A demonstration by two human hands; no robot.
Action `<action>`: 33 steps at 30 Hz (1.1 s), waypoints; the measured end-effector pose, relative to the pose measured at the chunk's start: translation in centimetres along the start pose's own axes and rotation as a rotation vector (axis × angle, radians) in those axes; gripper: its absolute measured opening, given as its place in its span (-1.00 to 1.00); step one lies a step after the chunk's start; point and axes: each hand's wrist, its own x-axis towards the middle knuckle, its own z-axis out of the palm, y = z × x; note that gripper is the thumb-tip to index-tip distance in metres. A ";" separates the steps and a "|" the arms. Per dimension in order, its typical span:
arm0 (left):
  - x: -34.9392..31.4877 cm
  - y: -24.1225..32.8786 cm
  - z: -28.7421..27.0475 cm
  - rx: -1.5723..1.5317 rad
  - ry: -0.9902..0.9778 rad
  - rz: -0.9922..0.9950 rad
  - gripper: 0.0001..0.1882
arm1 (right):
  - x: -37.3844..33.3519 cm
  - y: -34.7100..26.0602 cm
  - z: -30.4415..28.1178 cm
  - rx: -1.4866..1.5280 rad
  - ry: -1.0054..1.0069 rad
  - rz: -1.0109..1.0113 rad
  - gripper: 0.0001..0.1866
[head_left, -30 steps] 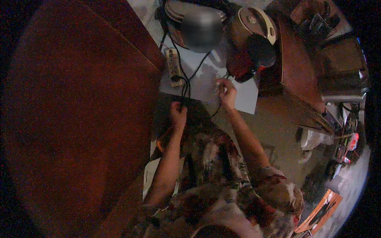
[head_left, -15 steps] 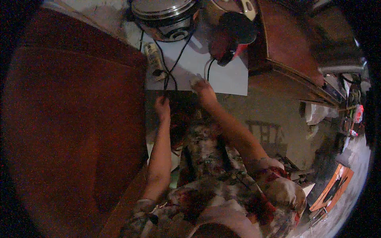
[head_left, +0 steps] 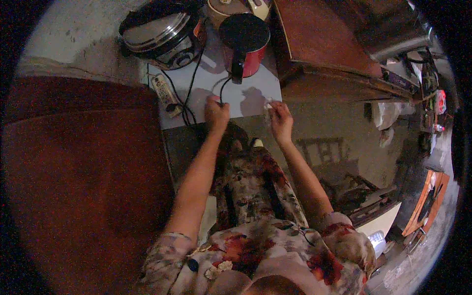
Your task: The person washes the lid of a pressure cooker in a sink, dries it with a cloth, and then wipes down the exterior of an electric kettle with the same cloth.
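Near the front edge of a white tabletop (head_left: 255,105), my left hand (head_left: 216,117) is closed around a black cord (head_left: 222,91). That cord curves up toward a red pot (head_left: 251,61) with a black top and handle. To its right, past the table's edge, my right hand (head_left: 281,123) pinches a small crumpled whitish piece (head_left: 268,104), which looks like a cloth or tissue. Left of my hands lies a pale power strip (head_left: 164,93) with a dark plug in it. Other black cords (head_left: 188,101) run from it toward a silver and black electric cooker (head_left: 179,46).
A dark red-brown panel (head_left: 83,187) fills the left side. On the right stands a brown wooden cabinet (head_left: 324,44). Behind the red pot is a beige pot (head_left: 228,7). Farther right, an orange wooden frame (head_left: 425,204) rests on the floor.
My left hand has left the cooker's cords and moved right and up to the red pot's cord. My right hand has drawn away rightward with the whitish piece. The whole view has shifted.
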 end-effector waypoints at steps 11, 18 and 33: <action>5.5 -9.0 -8.1 0.200 -0.051 -0.048 -0.64 | -0.2 5.2 21.4 -0.516 -0.329 -0.483 -0.57; 4.2 -10.9 -11.5 0.300 0.035 0.022 -0.70 | -7.1 1.8 7.7 -0.300 -0.215 -0.157 -0.62; 0.3 -13.4 -16.1 0.517 -0.177 -0.079 -0.45 | -6.4 -1.4 7.7 -0.250 -0.024 0.065 -0.72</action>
